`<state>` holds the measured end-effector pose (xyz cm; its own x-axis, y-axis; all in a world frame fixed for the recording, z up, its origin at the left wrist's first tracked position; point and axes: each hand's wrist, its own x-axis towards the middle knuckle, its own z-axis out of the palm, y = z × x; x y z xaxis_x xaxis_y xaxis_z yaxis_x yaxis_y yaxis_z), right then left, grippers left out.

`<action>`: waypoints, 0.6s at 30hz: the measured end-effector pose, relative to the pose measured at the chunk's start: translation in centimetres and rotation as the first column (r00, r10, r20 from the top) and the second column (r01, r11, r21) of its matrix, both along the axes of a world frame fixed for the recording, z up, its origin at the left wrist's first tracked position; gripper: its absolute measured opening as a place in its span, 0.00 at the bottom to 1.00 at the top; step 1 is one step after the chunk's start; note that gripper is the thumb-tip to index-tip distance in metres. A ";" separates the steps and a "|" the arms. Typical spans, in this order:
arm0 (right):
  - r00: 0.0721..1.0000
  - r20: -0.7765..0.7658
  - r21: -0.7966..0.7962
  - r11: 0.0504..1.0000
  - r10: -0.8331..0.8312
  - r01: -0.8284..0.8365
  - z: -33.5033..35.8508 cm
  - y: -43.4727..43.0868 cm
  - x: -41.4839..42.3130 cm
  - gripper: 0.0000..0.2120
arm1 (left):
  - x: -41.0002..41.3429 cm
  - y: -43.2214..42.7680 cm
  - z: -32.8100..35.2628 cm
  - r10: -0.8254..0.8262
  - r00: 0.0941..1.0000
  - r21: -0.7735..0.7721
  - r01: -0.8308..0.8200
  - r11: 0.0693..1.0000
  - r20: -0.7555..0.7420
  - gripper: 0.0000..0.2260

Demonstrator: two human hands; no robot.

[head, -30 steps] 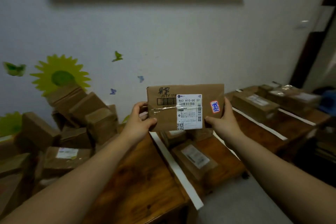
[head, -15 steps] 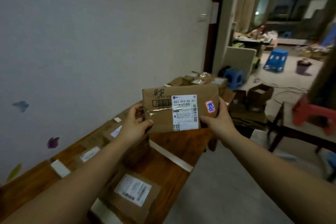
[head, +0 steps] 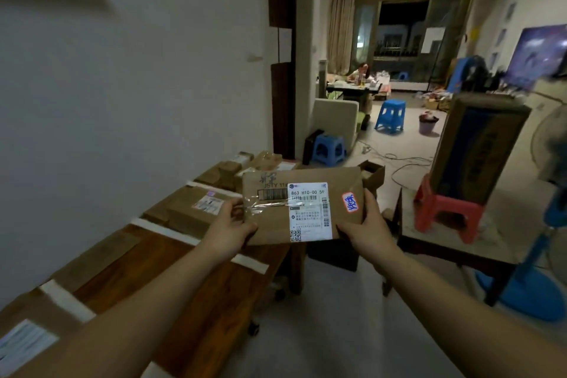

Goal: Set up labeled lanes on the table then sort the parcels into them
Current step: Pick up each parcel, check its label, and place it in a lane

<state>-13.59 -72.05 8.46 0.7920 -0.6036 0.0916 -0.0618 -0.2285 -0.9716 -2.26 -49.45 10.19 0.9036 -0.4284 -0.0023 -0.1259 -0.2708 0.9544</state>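
- Right now, from the head camera, both bare hands hold up a flat brown cardboard parcel [head: 302, 209], face toward the camera, above the near edge of the long wooden table [head: 171, 261].
- Left hand [head: 228, 232] clamps the parcel's lower left corner: thumb pressed across the front near a strip of clear tape, fingers hidden behind the cardboard.
- Right hand [head: 366, 228] takes the lower right edge, thumb up along the parcel's right side, palm cupped beneath; the other fingers are out of sight behind.
- So the parcel sits between the two hands and slightly above them, tilted a touch, its top edge farther away.
- On its face: a white printed shipping label [head: 310, 212] in the middle, and a small orange-rimmed sticker with blue handwriting [head: 350, 201] just beside the right thumb.
- Down on the table, white tape strips [head: 167, 232] cross the wood as lane dividers.
- Other brown cardboard parcels [head: 196, 205] lie in the lanes to the left and beyond the held one; one with a white label sits at the bottom left corner.
- Off to the right stands a red plastic stool [head: 441, 212] on a low table, well apart from the hands.
- Two blue plastic stools [head: 389, 115] stand on the floor farther back.
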 end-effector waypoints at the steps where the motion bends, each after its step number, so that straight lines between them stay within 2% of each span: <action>1: 1.000 0.006 -0.007 1.000 0.012 -0.012 0.5 -2.0 0.4 0.34 | 0.5 -1.8 0.3 0.001 1.000 0.018 -0.001 1.000 0.012 0.24; 3: 0.998 0.019 -0.023 0.998 0.054 -0.054 1.8 -5.4 1.5 0.32 | 1.6 -5.1 1.2 0.014 0.999 0.035 -0.015 0.999 0.041 0.24; 7: 0.995 0.013 -0.048 0.994 0.102 -0.101 3.3 -10.6 4.6 0.31 | 4.2 -9.9 2.3 0.033 0.999 -0.004 -0.033 0.999 0.022 0.25; 11: 0.994 -0.007 -0.059 0.992 0.108 -0.108 3.2 -14.2 8.7 0.32 | 7.6 -13.1 2.1 0.059 0.997 0.021 -0.060 0.998 0.042 0.25; 16: 0.988 -0.036 -0.086 0.985 0.148 -0.150 3.4 -17.7 15.8 0.27 | 14.3 -16.2 1.8 0.078 0.997 -0.005 -0.078 0.997 0.019 0.22; 18: 0.988 -0.041 -0.090 0.984 0.148 -0.151 3.1 -19.0 19.2 0.30 | 17.7 -17.3 1.3 0.090 0.996 -0.009 -0.089 0.996 0.020 0.24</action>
<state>5.66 -91.10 11.61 0.8762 -0.4685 0.1126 -0.0531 -0.3263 -0.9438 15.46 -66.79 11.50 0.9381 -0.3457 0.0195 -0.1208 -0.2737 0.9542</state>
